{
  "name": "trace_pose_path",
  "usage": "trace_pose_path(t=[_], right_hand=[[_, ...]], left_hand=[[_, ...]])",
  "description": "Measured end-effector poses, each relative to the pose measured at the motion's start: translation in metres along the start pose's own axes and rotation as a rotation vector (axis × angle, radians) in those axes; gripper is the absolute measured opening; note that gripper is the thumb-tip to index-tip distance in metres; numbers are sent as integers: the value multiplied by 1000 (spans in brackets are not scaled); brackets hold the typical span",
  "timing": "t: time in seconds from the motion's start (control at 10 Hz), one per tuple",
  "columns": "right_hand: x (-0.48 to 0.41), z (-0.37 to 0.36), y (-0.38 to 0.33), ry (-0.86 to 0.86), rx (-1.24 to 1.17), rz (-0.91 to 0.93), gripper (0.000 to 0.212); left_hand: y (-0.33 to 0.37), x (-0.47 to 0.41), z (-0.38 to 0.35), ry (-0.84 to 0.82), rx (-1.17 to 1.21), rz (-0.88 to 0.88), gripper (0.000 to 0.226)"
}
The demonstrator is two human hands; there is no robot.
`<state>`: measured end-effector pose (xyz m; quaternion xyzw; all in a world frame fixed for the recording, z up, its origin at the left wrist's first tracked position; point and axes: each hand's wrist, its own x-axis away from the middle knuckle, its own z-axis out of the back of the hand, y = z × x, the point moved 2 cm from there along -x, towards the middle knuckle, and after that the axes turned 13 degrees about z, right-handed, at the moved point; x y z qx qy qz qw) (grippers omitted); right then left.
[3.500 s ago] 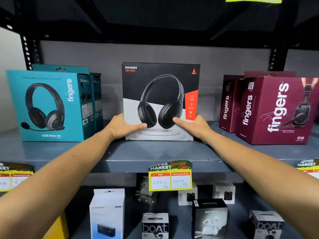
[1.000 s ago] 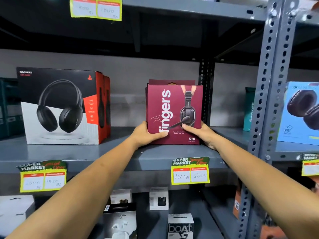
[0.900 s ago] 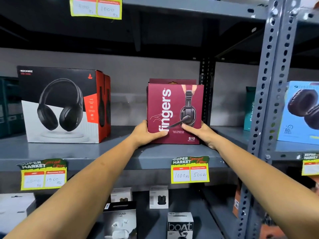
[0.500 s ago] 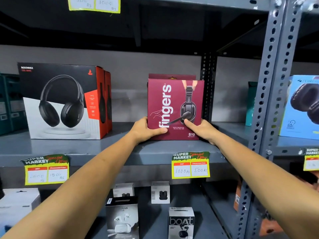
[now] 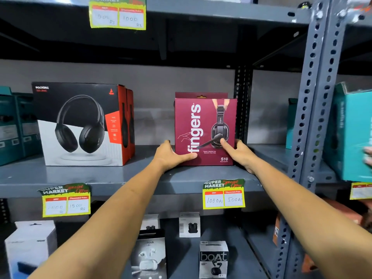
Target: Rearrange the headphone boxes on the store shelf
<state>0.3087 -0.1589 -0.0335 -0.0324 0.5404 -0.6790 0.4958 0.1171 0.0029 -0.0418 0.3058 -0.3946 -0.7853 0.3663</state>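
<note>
on the grey shelf (image 5: 84, 178) a black rockerz box (image 5: 80, 125) stands left, well apart from the upright maroon fingers box (image 5: 203, 121) near the right post, clasped at its lower corners between the left hand (image 5: 171, 156) and the right hand (image 5: 239, 152).

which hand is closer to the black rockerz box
Left. The left hand grips the maroon fingers box's left edge, on the side facing the Rockerz box. The right hand holds the far, right edge.
</note>
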Motion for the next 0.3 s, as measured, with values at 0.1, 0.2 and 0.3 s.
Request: trace_pose_path(t=[0.1,0.2,0.3], right_hand=[[20,1,-11,37,117,45,135],[44,1,-45,213,518,321,113],[59,-16,-105,214,876,651,100]], left_hand=[[0,15,21,106,-130,-8,100],[11,40,69,422,-493,-285,115],[28,71,112,697,-771,-599,102]])
